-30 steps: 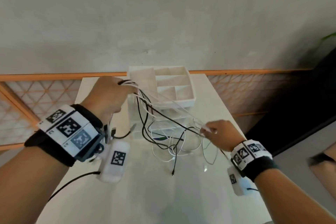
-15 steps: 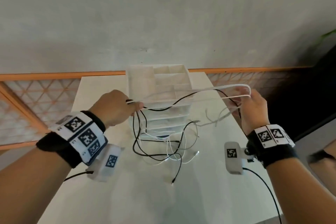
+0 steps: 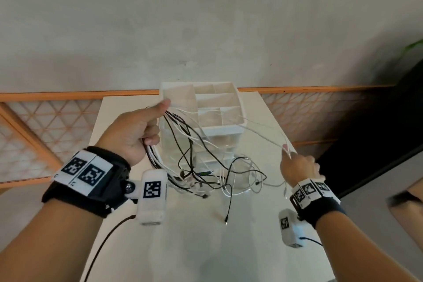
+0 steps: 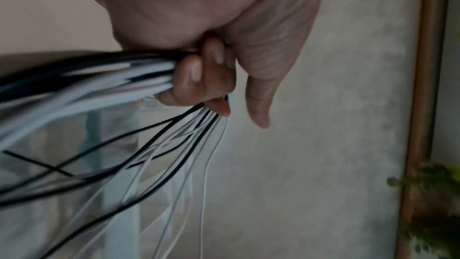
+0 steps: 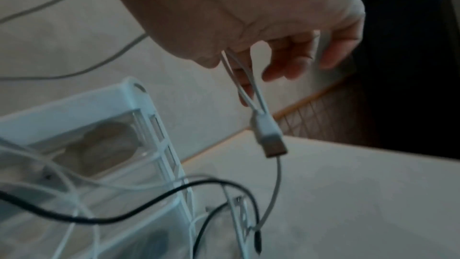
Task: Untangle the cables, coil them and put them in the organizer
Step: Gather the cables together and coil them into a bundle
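My left hand [image 3: 137, 130] [image 4: 206, 78] grips a bundle of black and white cables [image 3: 183, 135] [image 4: 104, 78] in its fist, raised in front of the white organizer [image 3: 219, 107]. The strands hang down into a tangle [image 3: 219, 178] on the table before the organizer's clear drawers. My right hand [image 3: 297, 165] [image 5: 248, 62] pinches a thin white cable [image 3: 263, 135] [image 5: 251, 86] to the right of the organizer. That cable stretches back toward the left hand. A white USB plug [image 5: 270, 137] dangles just below the right fingers.
The white table [image 3: 206, 247] runs toward me, with a black cable end [image 3: 226, 215] lying loose on it. An orange-framed lattice rail [image 3: 57, 121] lines the grey wall behind. A dark area drops off at the right, with a green plant [image 4: 438, 194] near it.
My right hand has come down and in from its high stretch at the right. The white cable loop it held taut has slackened. My left hand has risen slightly with the bundle.
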